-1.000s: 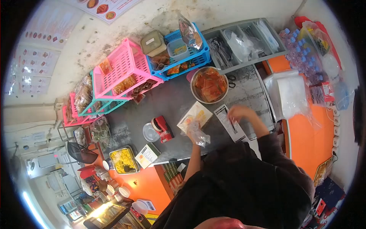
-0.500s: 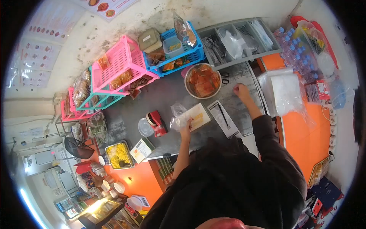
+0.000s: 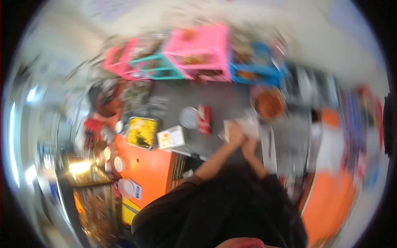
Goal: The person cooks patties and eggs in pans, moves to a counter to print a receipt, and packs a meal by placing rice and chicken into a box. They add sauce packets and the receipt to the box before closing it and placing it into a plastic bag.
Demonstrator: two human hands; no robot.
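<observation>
My left hand [image 3: 235,134] and my right hand [image 3: 249,147] are close together, over the near side of a pale printed pad or box [image 3: 254,128]. Motion smears the fingers of both. A clear plastic bag [image 3: 250,115], faint in the blur, seems to be at my left hand, which gripped it a moment earlier. Whether my right hand holds anything cannot be made out. Right of the hands lies a long white paper slip [image 3: 269,151] with a dark line along it. Beyond them is a bowl with orange-red contents [image 3: 269,104].
A red tape dispenser [image 3: 204,120] and a round clear lid [image 3: 189,118] lie left of my hands. Farther left are a white-and-green box [image 3: 170,137] and yellow food [image 3: 142,131] in a metal tray. Pink [image 3: 198,43] and blue baskets [image 3: 258,74] line the wall.
The view has swung, blurring the scene. My right hand has come from the right side of the counter to beside my left hand, over the pad.
</observation>
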